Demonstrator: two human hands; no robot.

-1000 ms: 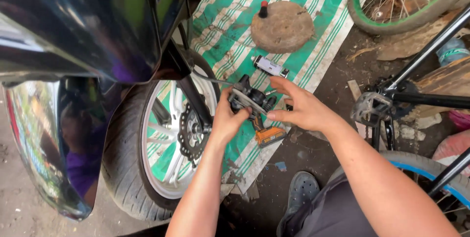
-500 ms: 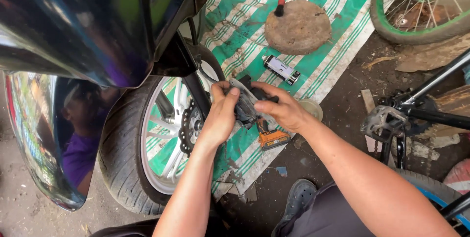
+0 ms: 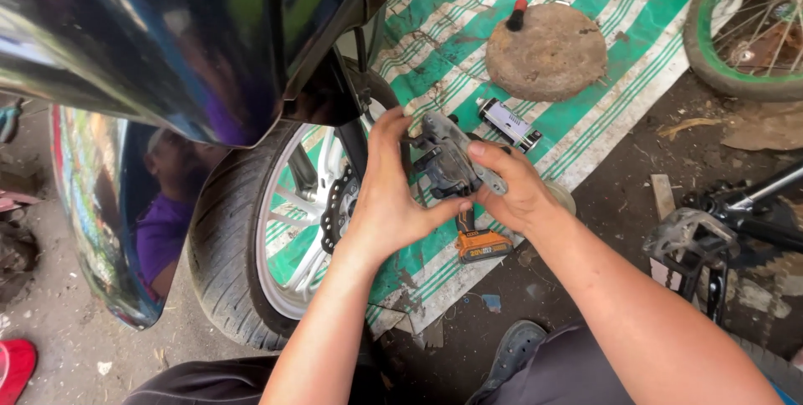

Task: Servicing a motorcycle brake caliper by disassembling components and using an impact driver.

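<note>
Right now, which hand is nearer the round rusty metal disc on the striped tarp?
Right. The right hand sits just below the round rusty metal disc; the left hand is farther left, by the wheel.

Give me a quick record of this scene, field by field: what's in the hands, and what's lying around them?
Left hand: grip on the left side of a grey metal brake part
Right hand: grip on the same part's right side, thumb on top
Held above: green and white striped mat
Beside hands: motorcycle wheel with brake disc
On mat: round rusty disc, small flat black and white box, orange and black power tool
Right edge: bicycle pedal
</note>
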